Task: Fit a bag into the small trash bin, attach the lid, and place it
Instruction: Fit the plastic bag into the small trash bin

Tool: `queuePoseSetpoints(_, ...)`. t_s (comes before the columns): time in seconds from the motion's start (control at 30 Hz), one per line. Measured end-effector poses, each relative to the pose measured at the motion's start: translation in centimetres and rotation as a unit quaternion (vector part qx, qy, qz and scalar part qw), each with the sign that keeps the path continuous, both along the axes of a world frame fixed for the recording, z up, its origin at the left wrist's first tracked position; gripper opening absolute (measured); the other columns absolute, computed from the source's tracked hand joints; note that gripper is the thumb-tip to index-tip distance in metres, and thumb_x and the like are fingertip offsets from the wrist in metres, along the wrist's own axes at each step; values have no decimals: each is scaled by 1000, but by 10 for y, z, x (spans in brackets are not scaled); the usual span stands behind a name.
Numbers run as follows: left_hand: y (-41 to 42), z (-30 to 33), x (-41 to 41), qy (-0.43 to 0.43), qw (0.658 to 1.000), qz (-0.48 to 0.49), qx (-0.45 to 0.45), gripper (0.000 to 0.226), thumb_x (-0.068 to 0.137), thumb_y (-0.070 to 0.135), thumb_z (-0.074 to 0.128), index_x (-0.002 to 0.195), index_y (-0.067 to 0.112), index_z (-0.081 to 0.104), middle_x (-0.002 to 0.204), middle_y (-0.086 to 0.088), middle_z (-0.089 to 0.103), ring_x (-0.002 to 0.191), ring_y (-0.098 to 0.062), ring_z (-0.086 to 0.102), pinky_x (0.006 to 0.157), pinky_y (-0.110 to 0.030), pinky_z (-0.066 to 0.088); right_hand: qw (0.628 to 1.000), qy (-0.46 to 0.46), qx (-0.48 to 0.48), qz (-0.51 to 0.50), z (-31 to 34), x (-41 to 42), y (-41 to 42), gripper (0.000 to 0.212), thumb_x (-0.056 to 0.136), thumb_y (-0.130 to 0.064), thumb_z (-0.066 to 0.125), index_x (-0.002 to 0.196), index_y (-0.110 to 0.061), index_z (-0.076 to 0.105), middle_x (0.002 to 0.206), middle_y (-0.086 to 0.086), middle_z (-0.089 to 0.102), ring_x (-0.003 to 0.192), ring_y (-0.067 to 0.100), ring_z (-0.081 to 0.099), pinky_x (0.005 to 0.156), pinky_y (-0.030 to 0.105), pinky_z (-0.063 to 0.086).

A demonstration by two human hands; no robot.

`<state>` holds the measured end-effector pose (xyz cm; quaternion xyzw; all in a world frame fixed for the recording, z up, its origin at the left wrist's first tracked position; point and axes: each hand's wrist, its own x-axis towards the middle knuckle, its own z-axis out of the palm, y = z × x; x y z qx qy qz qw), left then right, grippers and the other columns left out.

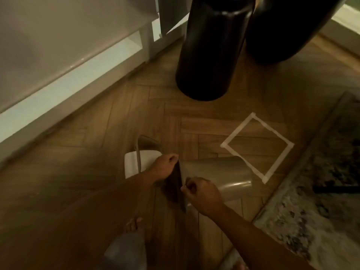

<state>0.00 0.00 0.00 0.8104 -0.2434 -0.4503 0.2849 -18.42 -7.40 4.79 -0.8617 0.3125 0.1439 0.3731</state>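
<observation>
Both hands pinch the rim of the small glossy taupe plastic bin [224, 176], lying on its side on the floor: left hand [165, 168] on the far edge, right hand [202, 193] on the near. Whether a bag lies under the fingers is unclear. Seat it evenly all round. The taupe lid [148, 145] and white folded sheet [132, 162] lie just beyond, the white tape square [272, 131] beside the bin; tall black vases [210, 55] stand well clear.

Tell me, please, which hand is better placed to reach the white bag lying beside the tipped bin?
Probably the left hand: it grips the bin rim right beside the white bag, while the right hand sits on the far side.
</observation>
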Motion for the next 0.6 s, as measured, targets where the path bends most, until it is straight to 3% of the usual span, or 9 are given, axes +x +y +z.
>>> queuePoseSetpoints(0.1, -4, -9, 5, 28, 999, 16, 17, 46, 108, 41, 39, 144, 17, 57, 148, -6, 57, 138, -25, 51, 113, -36, 39, 1000, 17, -26, 2, -6, 6, 6, 28, 94, -51, 69, 85, -26, 60, 84, -9, 58, 69, 5, 51, 56, 15, 29)
queuePoseSetpoints(0.33, -5, -10, 8, 79, 997, 19, 16, 50, 107, 45, 43, 147, 18, 54, 153, -4, 52, 144, -24, 45, 114, -33, 34, 997, 49, -52, 27, -5, 19, 9, 21, 99, -33, 62, 84, -24, 51, 87, -3, 55, 79, 16, 52, 70, 28, 37)
queuePoseSetpoints(0.5, -13, 9, 2, 94, 995, 17, -14, 47, 107, 42, 43, 147, 19, 53, 152, -3, 52, 142, -22, 45, 104, -26, 33, 997, 37, -73, -1, 13, 18, -7, 25, 97, -34, 63, 80, -24, 49, 82, -4, 54, 74, 18, 53, 66, 29, 36)
queuePoseSetpoints(0.6, -19, 25, -3, 102, 994, 30, -38, 56, 105, 53, 42, 152, 23, 47, 155, -3, 49, 145, -22, 43, 112, -30, 34, 995, 33, -95, -15, 30, 15, -26, 30, 97, -35, 63, 74, -26, 46, 75, -7, 53, 70, 17, 53, 58, 30, 35)
